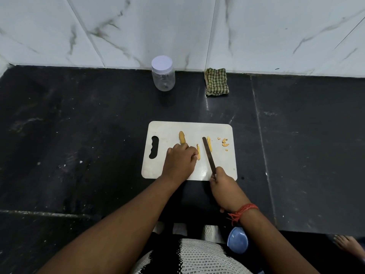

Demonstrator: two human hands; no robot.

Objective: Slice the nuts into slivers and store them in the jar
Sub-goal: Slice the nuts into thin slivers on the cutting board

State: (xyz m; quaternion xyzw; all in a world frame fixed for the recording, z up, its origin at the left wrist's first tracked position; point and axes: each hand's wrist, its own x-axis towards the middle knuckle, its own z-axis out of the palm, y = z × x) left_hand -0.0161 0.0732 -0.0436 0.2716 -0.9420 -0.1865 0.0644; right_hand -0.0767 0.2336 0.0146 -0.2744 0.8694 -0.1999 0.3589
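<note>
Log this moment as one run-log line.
left hand: holds nut piece on cutting board | right hand: grips knife, blade between slivers | jar: lidded, empty

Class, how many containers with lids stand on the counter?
1: the clear jar, white lid on, by the wall beyond the board. No others show.

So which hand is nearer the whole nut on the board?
Left. The left hand touches the whole nut at its near end; the right hand, gripping the knife, sits off to its right.
</note>
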